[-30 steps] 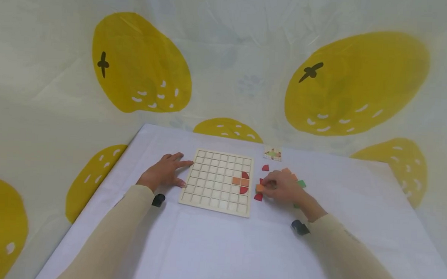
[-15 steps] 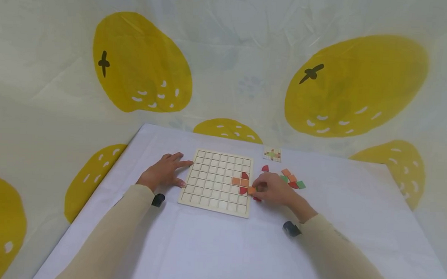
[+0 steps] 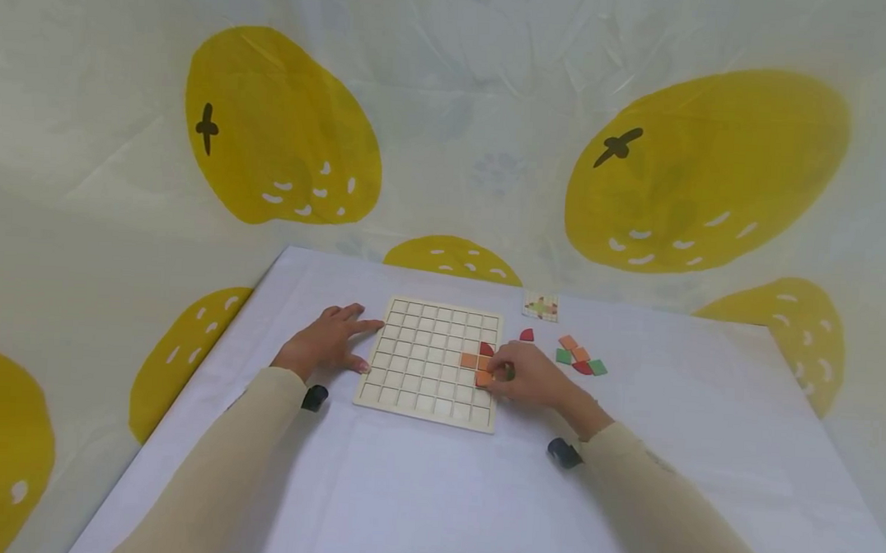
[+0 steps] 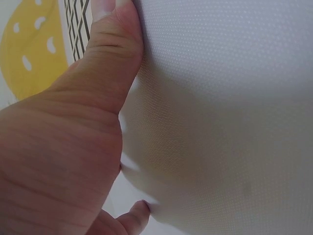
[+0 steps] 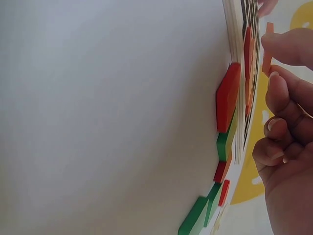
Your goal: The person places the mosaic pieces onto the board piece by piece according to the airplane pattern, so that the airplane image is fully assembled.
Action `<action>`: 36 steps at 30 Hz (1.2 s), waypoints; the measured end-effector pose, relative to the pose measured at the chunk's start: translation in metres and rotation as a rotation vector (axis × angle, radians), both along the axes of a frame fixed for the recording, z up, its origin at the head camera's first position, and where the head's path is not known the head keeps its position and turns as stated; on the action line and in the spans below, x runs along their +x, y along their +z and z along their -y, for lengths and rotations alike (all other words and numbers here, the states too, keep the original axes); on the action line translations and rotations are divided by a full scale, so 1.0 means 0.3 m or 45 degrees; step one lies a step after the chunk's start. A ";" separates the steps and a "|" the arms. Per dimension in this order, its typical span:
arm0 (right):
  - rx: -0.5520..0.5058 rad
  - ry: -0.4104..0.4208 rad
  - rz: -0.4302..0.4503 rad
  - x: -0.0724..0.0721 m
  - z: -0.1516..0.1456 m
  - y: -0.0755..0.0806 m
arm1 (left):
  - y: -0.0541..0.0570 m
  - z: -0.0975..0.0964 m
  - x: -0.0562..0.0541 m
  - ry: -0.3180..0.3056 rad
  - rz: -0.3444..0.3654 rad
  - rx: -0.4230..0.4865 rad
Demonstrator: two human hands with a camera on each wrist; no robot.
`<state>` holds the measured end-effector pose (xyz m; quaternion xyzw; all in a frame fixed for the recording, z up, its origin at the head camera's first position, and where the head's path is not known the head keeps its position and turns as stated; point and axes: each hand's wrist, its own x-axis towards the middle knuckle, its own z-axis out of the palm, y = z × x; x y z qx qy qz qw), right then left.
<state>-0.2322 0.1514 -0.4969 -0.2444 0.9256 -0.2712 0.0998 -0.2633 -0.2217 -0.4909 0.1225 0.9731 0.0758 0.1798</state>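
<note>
In the head view a wooden grid board (image 3: 409,366) lies on the white table. My left hand (image 3: 327,337) has its fingers spread at the board's left edge, index finger and thumb touching it. Over the board's right side, my right hand (image 3: 538,375) pinches an orange square tile (image 3: 485,379) between thumb and index finger. The right wrist view shows this tile (image 5: 268,46) raised off the board and held on edge. Another orange square tile (image 3: 469,360) and a red quarter-circle tile (image 3: 486,348) sit in the board's right cells. A lower red quarter-circle is hidden.
Right of the board lie loose tiles: a red quarter-circle (image 3: 527,335), green squares (image 3: 596,367), orange squares (image 3: 566,342) and another red piece (image 3: 582,368). A small pattern card (image 3: 541,306) lies behind them. A fruit-print cloth (image 3: 449,145) hangs behind the table.
My right hand has carried the orange tile left, from beside the board to above its right cells, covering the lower red quarter-circle. My left hand has stayed put.
</note>
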 end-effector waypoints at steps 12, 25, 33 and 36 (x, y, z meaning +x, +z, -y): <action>-0.003 -0.008 0.025 -0.002 0.039 -0.007 | 0.002 0.002 0.003 0.015 0.015 0.004; -0.001 0.004 0.003 -0.007 0.074 -0.017 | -0.001 -0.003 0.002 0.028 0.015 0.003; 0.055 -0.066 0.028 -0.001 0.098 -0.016 | 0.002 -0.006 0.005 0.029 0.017 0.003; 0.075 -0.081 0.040 -0.001 0.104 -0.013 | 0.001 -0.006 0.007 0.030 0.011 0.006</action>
